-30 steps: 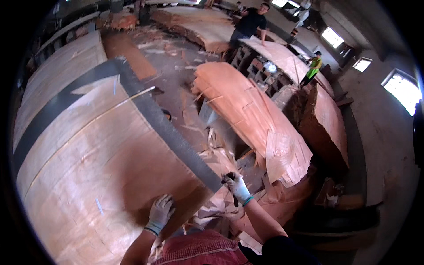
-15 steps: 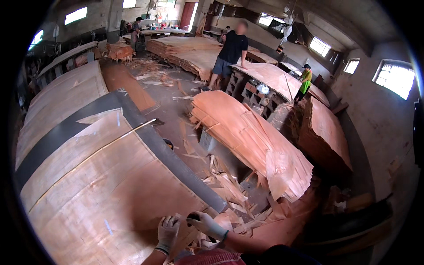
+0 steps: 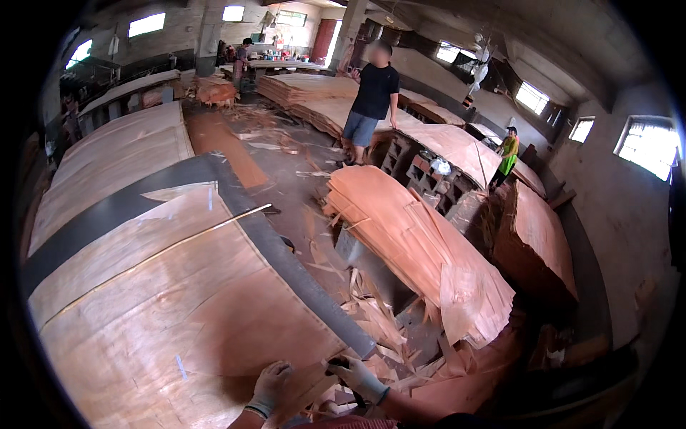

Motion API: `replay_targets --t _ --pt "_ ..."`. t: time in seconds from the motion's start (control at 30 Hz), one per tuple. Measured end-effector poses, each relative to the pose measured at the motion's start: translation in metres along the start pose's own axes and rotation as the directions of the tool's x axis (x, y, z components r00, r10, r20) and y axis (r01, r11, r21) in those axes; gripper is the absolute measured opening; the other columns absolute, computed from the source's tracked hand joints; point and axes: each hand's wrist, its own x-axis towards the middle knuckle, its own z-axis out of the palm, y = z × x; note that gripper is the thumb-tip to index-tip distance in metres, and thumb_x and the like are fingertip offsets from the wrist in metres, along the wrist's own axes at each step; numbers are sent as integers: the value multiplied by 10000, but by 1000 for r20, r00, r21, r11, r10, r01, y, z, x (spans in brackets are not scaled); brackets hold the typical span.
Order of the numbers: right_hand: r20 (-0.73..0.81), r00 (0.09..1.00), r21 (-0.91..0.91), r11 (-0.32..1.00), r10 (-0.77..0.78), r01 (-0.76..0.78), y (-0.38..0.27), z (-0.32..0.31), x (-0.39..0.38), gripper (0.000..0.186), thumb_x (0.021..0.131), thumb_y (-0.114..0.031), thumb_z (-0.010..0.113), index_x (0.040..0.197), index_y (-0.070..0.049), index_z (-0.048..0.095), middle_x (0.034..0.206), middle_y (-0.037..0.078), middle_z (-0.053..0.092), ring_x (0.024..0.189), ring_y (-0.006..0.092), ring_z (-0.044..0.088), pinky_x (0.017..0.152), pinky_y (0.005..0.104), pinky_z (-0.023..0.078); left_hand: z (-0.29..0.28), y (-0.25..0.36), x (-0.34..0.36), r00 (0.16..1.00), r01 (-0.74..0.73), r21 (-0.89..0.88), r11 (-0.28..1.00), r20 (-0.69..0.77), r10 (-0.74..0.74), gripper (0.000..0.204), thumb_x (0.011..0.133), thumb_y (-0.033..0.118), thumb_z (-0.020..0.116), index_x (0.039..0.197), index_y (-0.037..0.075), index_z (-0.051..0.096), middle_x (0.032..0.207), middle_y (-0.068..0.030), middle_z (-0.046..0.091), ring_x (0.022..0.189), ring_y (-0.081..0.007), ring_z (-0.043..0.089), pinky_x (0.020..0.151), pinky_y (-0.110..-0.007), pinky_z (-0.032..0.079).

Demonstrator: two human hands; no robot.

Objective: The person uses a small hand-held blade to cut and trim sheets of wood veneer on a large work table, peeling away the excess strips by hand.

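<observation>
A large pale-brown wood veneer sheet (image 3: 164, 293) lies over a dark grey board on the bench before me. At its near edge is my left hand (image 3: 270, 387), in a white glove, its fingers bent and closed on the veneer. My right hand (image 3: 363, 380), also gloved, is close by at the sheet's near right corner. It is closed round a small dark tool (image 3: 336, 363) whose kind I cannot make out. Between my hands the veneer runs down toward me. A long thin wooden stick (image 3: 161, 255) rests across the sheet.
A stack of orange veneer (image 3: 400, 229) stands on blocks to the right, with torn veneer scraps (image 3: 375, 314) on the floor beside it. Another stack (image 3: 536, 236) is farther right. A person in a dark shirt (image 3: 375, 93) stands beyond; others are farther back.
My right hand has moved slightly right and down with the dark tool. The left hand has dropped a little lower. The dark-shirted person has straightened up from the far stack.
</observation>
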Motion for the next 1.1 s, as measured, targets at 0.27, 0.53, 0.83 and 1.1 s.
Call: replay_targets --t 0.27,0.53,0.83,1.1 --pt "103 953 -227 925 -287 303 -7 14 32 239 916 -13 525 1143 23 590 989 115 669 881 187 660 696 278 530 53 -48 -17 992 58 -329 943 -84 -91 252 942 144 558 1176 65 606 1167 -68 617 1078 -250 581 898 -380 469" --pt "73 996 228 971 51 -66 42 76 43 175 922 -181 635 974 -15 615 837 45 666 567 79 509 510 237 423 -15 -1 3 992 117 35 993 -55 -115 225 865 140 607 1073 66 566 1089 -125 608 1062 -320 585 956 -428 465" --pt "0 996 244 966 93 -90 146 66 56 162 933 -116 594 1087 -66 595 934 69 609 818 135 608 621 277 519 1 3 3 990 -58 283 957 139 19 464 858 165 495 1317 149 553 1412 -36 493 1187 -286 517 961 -449 446" --pt "41 925 -481 804 -379 350 90 39 67 270 898 -219 639 1088 -28 659 870 152 694 711 227 666 630 356 506 -16 8 9 940 -278 416 866 305 155 415 885 218 475 1254 79 603 1329 -70 554 1250 -271 479 1050 -416 393"
